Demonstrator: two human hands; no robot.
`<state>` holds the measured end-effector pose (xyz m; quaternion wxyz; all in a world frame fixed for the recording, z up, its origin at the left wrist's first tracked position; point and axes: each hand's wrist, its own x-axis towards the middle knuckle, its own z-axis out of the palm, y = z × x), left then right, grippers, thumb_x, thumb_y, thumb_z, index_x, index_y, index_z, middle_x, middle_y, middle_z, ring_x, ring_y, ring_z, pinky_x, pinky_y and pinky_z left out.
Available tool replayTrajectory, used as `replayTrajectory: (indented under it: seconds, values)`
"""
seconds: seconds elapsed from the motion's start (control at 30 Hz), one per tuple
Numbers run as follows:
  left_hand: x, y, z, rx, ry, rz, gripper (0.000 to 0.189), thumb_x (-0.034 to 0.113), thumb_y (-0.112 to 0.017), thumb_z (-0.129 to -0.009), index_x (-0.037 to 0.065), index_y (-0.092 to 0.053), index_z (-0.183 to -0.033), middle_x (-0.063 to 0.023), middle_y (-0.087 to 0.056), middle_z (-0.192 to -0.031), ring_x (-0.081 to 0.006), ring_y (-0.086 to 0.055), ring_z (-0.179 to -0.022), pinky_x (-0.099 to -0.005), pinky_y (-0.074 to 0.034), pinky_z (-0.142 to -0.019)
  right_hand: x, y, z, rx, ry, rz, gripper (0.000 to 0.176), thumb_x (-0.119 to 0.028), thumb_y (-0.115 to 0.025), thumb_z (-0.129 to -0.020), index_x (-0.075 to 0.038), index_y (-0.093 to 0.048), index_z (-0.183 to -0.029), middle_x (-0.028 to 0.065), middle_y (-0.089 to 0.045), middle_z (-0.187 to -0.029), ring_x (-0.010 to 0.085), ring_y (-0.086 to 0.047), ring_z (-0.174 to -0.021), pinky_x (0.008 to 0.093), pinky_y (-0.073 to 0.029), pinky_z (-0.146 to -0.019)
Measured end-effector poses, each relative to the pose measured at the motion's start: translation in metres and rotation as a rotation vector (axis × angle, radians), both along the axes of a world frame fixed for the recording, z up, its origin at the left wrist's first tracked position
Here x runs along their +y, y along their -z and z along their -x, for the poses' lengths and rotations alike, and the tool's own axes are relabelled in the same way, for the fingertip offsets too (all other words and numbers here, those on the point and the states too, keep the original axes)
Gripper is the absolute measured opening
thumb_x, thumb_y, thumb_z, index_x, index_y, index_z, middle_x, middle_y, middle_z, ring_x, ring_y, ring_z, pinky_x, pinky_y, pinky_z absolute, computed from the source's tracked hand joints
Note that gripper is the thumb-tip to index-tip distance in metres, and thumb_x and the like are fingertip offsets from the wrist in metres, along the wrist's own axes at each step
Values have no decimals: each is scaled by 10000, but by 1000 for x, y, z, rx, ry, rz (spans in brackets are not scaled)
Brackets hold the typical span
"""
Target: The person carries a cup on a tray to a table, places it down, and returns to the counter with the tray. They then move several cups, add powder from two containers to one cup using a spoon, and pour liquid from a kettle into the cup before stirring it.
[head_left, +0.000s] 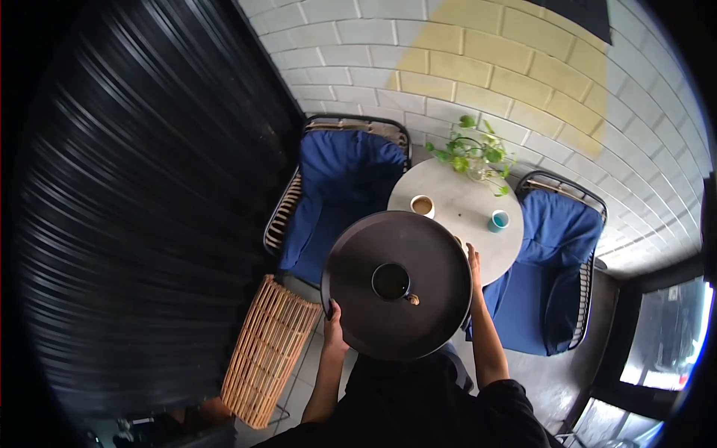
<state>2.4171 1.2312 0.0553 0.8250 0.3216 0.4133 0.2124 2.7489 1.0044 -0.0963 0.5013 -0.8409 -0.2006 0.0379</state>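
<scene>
At eight and three o'clock on the tray [358, 254], my left grip [332, 321] and right grip [473, 261] clasp its rim, cup [391, 281] centred between.

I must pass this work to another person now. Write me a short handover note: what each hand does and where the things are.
Left hand: grips the near-left rim of the round tray.
Right hand: holds the tray's right rim, beside the table.
On tray: one dark cup, filled.
Done: white cup and teal cup stand on the table, near the plant.
Left: the dark cup is not yet on the table.
</scene>
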Motion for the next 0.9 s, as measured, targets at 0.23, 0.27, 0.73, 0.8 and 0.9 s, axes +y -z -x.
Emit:
replayTrajectory:
  seconds: [0.23, 0.27, 0.73, 0.8, 0.9]
  values:
    - [-24, -20, -9, -6, -212, 2, 584, 392, -467, -1014, -29, -357, -1404, -166, -500, -1357, -288, -531, -1215, -433, -484, -998, 64, -39, -6, 52, 7, 595, 751, -335, -664, -850, -163, -289, -1476, 216, -400, -1357, 462, -477, -1165, 523, -481, -898]
    - [-24, -20, -8, 3, -228, 4, 584, 392, -467, -1014, -29, -357, -1404, -166, -500, -1357, -288, -531, -1215, -433, -484, -998, 67, -35, -7, 55, -11, 598, 751, -335, -664, -850, -163, -289, -1476, 216, -400, -1357, 462, -477, -1165, 523, -481, -898]
    - [-19, -20, -36, 68, -240, 45, 629, 430, -520, -981, -30, -386, -1388, -161, -513, -1356, -310, -544, -1204, -445, -486, -995, 14, -46, -27, 2, 58, 670, 851, -215, -829, -643, -127, -402, -1374, 196, -455, -1261, 432, -524, -1081, 511, -540, -819]
    - [-17, -13, -39, 65, -202, 58, 630, 441, -508, -984, -29, -390, -1388, -158, -516, -1355, -307, -547, -1201, -443, -484, -996, 2, -47, -34, 13, 94, 688, 851, -214, -835, -634, -125, -415, -1368, 194, -459, -1262, 426, -525, -1088, 513, -537, -824]
    - [-19, -9, -47, 62, -145, 64, 633, 458, -483, -990, -27, -397, -1387, -153, -519, -1354, -300, -552, -1197, -436, -481, -999, -18, -47, -42, 12, 109, 684, 859, -208, -850, -617, -125, -432, -1363, 190, -469, -1254, 415, -529, -1096, 511, -534, -832]
